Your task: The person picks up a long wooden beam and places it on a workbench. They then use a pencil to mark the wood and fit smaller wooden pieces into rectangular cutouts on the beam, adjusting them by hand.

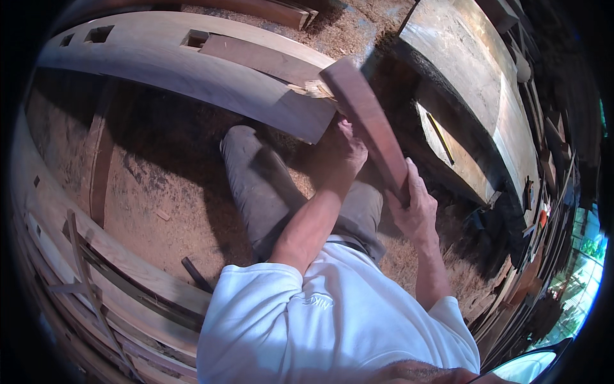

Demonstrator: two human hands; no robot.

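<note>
My right hand [416, 206] is closed on the lower end of a long reddish-brown wooden block [369, 121], which slants up and to the left. Just left of the block, my left hand [353, 152] is closed near the end of a pale wooden beam [147, 51]; the block hides part of its fingers, and what they hold cannot be made out. Cut into the beam are several rectangular holes, and a darker wood strip [256, 57] lies along its top. Splintered shavings [313, 88] stick up at the beam's near end, behind the block.
A large board [457, 57] stands to the right, with a smaller wooden piece [448, 147] bearing a thin yellow-and-black item [441, 137]. Long planks [147, 281] are stacked at lower left. Sawdust [160, 192] covers the floor, and more timber lines the right side.
</note>
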